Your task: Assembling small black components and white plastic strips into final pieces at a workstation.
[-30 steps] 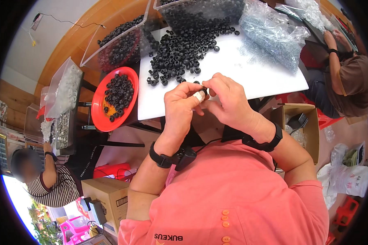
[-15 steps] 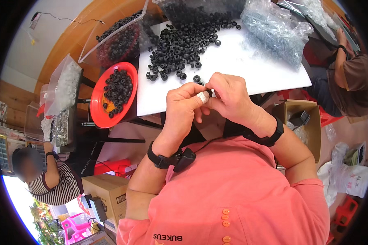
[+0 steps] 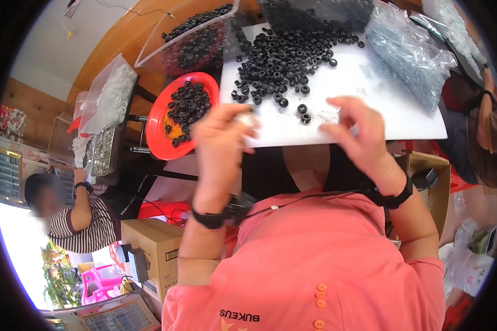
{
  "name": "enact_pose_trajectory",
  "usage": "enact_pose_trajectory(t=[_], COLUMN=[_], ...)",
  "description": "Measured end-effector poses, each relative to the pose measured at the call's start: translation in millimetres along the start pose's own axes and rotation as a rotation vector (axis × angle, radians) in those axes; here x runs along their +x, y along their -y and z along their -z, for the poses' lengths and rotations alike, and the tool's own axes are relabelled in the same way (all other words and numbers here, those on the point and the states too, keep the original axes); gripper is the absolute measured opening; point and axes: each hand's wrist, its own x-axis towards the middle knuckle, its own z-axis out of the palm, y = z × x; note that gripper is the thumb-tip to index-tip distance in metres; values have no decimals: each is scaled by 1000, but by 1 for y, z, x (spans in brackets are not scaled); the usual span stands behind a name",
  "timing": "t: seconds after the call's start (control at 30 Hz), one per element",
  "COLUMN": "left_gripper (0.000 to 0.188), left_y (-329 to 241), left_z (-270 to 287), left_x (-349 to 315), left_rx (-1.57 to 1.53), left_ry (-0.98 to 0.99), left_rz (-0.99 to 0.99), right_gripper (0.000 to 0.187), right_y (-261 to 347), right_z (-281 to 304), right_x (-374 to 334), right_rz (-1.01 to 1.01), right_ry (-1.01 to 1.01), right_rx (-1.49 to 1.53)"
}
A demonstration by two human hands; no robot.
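Observation:
My left hand [image 3: 218, 140], smeared by motion, is by the right rim of a red plastic dish [image 3: 156, 129] holding small black round parts [image 3: 188, 105]. White wrapping shows on one of its digits; whether anything is between the fingers is not visible. My right hand [image 3: 363, 132] is over the front of the white board [image 3: 392, 118], thumb and forefinger apart with nothing seen between them. Two loose black ring-like parts [image 3: 305, 113] lie on the board between the hands. Behind them spreads a heap of the same parts [image 3: 284, 63].
Clear plastic bins [image 3: 188, 41] of black parts stand at the back. A clear bag [image 3: 408, 60] of bluish-grey small pieces lies on the board's right. Cardboard boxes [image 3: 149, 245] sit lower left and right. Other people are at the left [image 3: 83, 223] and right edges.
My hands, together around a small black part before, have separated. The left moved left toward the red dish, the right moved right. The black part no longer shows; the whole view has shifted.

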Motion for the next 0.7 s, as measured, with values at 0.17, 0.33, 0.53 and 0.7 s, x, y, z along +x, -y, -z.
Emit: enact_pose_trajectory(t=[0.17, 0.33, 0.53, 0.7], left_gripper=[24, 28, 17, 15], left_y=[-23, 7, 32, 42], left_z=[74, 43, -46, -77], left_x=[42, 34, 14, 20], left_rx=[392, 702, 611, 791], left_ry=[-392, -300, 120, 116], left_rz=[-95, -433, -629, -788], right_gripper=[13, 9, 8, 4], right_y=[-30, -34, -36, -32], right_z=[23, 23, 24, 25], right_x=[10, 7, 3, 2], right_rz=[-429, -520, -545, -469], right_ry=[-227, -224, -227, -108], right_rx=[239, 417, 397, 171])
